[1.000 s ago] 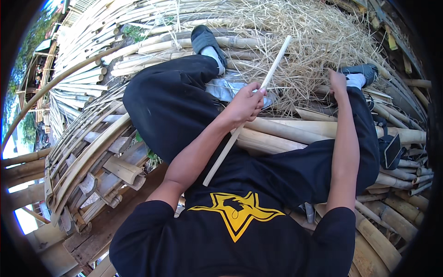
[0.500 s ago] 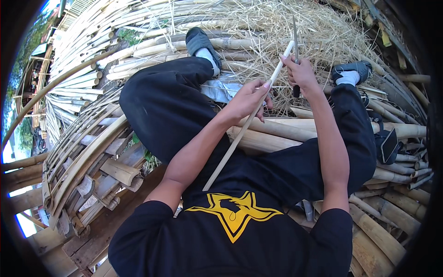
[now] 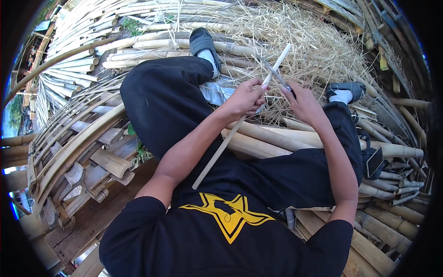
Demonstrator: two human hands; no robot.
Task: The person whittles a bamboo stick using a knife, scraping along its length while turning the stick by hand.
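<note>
A long, pale bamboo strip (image 3: 218,154) slants from near my waist up between my knees. My left hand (image 3: 248,98) is closed round it in its upper part, the thumb lying along the strip. In my right hand (image 3: 302,102) is a knife (image 3: 275,73), gripped by its dark handle. The blade points up and to the left and crosses the strip just above my left hand. My palm and fingers hide most of the handle.
Thin shavings (image 3: 300,34) lie heaped beyond my hands. Bamboo poles (image 3: 258,134) run under and around my legs. Split bamboo pieces (image 3: 110,164) are stacked at the left. A dark phone-like device (image 3: 374,161) rests on poles at the right.
My right hand has turned the knife from upright to leaning left, bringing its blade across the strip. My left hand has shifted slightly left and its fingers have closed more tightly.
</note>
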